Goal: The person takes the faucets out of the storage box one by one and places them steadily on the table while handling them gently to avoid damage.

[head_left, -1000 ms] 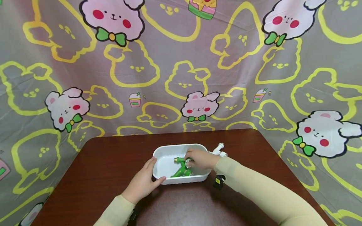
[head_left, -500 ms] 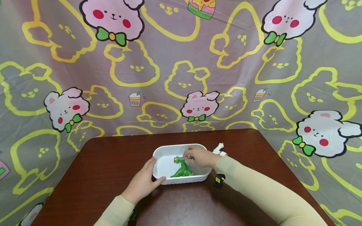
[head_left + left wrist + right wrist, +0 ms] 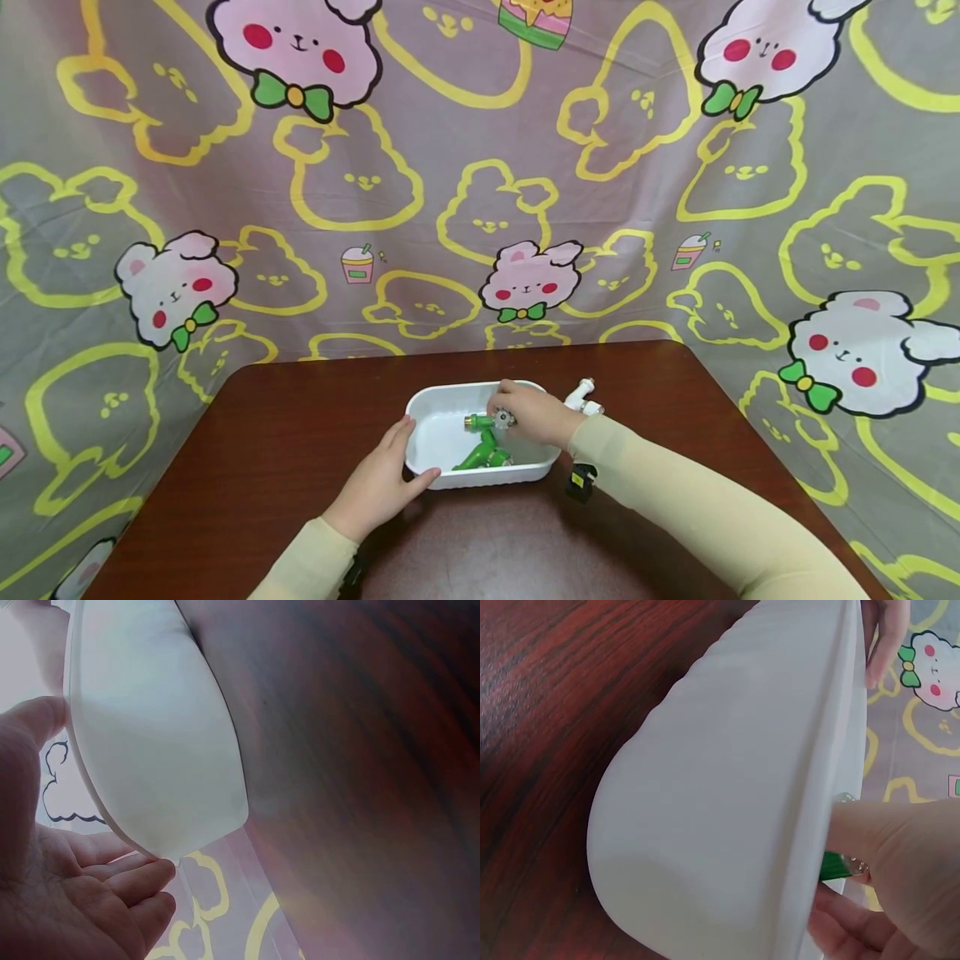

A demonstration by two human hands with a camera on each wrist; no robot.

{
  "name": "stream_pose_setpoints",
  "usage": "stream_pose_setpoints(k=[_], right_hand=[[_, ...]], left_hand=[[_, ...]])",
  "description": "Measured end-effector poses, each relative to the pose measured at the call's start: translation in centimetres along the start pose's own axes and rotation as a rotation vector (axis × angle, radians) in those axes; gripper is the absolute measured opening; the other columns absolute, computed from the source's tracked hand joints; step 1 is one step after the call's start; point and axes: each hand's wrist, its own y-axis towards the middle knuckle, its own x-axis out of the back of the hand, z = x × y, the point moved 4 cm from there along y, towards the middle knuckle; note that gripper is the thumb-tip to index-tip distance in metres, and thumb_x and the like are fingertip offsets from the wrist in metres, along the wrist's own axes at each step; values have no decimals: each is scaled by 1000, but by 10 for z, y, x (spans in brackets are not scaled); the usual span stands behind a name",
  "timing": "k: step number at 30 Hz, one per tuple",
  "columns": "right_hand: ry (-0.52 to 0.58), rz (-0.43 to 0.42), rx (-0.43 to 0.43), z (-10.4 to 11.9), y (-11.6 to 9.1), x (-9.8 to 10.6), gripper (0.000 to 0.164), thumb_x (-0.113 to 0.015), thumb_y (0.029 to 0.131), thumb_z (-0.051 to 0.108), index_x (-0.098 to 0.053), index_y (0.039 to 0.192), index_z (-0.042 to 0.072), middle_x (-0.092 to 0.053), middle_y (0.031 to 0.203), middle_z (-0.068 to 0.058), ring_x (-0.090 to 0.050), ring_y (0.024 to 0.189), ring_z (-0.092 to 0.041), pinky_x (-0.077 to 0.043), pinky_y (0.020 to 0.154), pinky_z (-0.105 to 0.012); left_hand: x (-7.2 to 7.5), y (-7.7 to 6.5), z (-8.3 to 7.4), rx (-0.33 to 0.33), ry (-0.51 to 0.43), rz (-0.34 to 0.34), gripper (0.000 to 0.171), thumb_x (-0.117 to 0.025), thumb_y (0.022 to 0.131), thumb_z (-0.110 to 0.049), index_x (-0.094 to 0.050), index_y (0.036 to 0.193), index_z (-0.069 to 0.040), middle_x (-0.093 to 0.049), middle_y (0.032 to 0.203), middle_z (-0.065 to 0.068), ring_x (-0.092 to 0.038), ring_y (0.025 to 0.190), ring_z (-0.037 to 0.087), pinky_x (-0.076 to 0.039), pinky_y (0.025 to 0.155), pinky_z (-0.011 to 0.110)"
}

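A white plastic tray with rounded ends stands on the table. My left hand holds its near left corner, the thumb on the front rim and the fingers along the left end. Inside the tray, my right hand grips a green faucet by its clear knob end. This faucet has a brass-coloured threaded tip pointing left. A second green faucet lies below it on the tray floor. In the right wrist view the tray wall hides most of the held faucet.
A white faucet lies on the dark red-brown table just right of the tray, partly behind the right wrist. Patterned cloth hangs around the table's back and sides.
The right hand has turned and slightly shifted the held green faucet, so its clear knob now faces up toward the head camera. The left hand and tray have stayed put.
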Motion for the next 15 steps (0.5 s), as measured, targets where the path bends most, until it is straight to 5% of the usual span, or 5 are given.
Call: stream_pose_setpoints(k=[5, 15], right_hand=[[-78, -19, 6, 2, -1, 2, 34, -84, 88, 17, -72, 120, 19, -64, 121, -1, -64, 110, -17, -56, 100, -37], [-25, -65, 48, 4, -4, 14, 36, -84, 87, 13, -72, 120, 9, -63, 113, -4, -66, 101, -16, -58, 93, -35]], left_hand=[[1, 0, -1, -3, 7, -5, 88, -81, 89, -43, -44, 149, 9, -45, 155, 27, -57, 134, 39, -52, 105, 49], [1, 0, -2, -4, 15, 1, 86, -80, 89, -42, -45, 148, 9, -46, 154, 27, -57, 134, 40, -52, 106, 49]])
